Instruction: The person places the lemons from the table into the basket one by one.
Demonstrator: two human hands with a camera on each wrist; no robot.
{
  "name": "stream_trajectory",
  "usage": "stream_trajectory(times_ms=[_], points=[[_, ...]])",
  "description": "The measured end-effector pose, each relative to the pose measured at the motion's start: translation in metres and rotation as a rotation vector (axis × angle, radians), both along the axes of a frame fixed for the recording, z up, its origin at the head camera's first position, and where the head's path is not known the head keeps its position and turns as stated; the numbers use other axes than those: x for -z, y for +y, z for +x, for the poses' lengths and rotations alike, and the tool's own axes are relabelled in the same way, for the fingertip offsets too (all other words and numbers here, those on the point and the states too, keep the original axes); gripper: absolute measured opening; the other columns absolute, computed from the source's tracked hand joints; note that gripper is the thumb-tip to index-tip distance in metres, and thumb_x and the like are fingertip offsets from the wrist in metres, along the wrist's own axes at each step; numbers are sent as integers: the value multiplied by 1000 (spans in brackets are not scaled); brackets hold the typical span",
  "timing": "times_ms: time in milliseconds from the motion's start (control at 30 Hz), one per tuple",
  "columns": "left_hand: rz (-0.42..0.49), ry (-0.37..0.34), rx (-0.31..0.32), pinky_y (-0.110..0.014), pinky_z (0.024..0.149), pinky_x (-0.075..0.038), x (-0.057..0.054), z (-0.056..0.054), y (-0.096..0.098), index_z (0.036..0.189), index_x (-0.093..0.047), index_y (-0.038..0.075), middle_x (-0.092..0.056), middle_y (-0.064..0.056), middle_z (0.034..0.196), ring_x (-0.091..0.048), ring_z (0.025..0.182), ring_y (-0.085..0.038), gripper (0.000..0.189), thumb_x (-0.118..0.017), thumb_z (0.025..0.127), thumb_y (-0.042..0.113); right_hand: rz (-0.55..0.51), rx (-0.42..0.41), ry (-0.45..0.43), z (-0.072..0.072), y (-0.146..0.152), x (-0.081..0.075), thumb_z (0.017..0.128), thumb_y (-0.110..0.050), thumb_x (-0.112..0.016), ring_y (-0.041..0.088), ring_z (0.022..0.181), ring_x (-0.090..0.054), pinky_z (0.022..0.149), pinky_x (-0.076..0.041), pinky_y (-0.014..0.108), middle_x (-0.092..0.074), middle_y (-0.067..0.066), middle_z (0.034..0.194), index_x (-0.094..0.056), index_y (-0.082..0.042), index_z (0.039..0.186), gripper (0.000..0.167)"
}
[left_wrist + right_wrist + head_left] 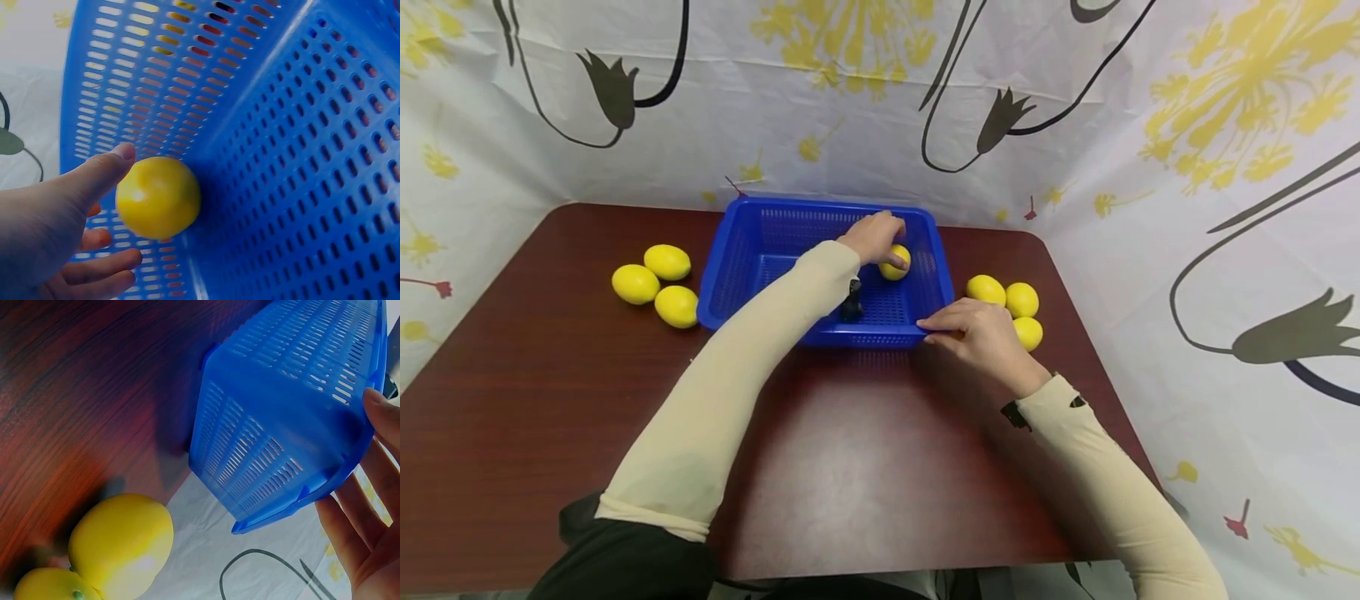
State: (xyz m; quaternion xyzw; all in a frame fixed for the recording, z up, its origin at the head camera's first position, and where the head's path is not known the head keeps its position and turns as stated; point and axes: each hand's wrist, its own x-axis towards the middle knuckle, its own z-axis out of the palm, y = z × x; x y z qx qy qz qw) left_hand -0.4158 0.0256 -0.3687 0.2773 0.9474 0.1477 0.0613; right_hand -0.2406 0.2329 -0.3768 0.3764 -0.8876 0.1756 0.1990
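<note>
A blue plastic basket [842, 204] with slotted walls stands at the back of the table. One yellow lemon [159, 197] lies inside it, against the right-hand wall. My left hand [874, 237] reaches over the basket beside this lemon. In the left wrist view its thumb and fingers [103, 275] are spread around the lemon's near side and not closed on it; whether the thumb touches is hard to tell. My right hand [981, 337] grips the rim at the basket's near right corner, thumb on one side and fingers [350, 534] on the other.
Three lemons [667, 262] lie on the table left of the basket. Three more lemons [986, 290] sit to its right, behind my right hand. A patterned white cloth [865, 125] hangs behind the brown table [850, 467] and along its sides.
</note>
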Motion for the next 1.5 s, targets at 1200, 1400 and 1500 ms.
stream_trajectory(times_ms=[1200, 1400, 1500], points=[[185, -4, -44, -44, 104, -47, -71, 8, -87, 141, -52, 12, -59, -14, 136, -56, 125, -29, 69, -77, 84, 41, -21, 3, -7, 3, -3, 1, 75, -19, -86, 17, 88, -73, 72, -59, 35, -79, 0, 95, -81, -21, 100, 26], [229, 8, -74, -44, 100, -50, -78, 16, -113, 142, -51, 13, -59, -15, 136, -62, 115, -29, 70, -78, 83, 41, -23, 8, 4, 2, -3, 1, 75, -17, -86, 17, 87, -73, 71, -59, 36, -79, 0, 95, -81, -20, 100, 26], [243, -1, -89, -44, 100, -50, -82, 21, -127, 143, -50, 14, -58, -16, 137, -63, 114, -31, 70, -78, 84, 39, -23, 7, 8, 2, -2, 1, 75, -18, -86, 18, 87, -73, 71, -59, 36, -79, 0, 95, -81, -20, 100, 25]])
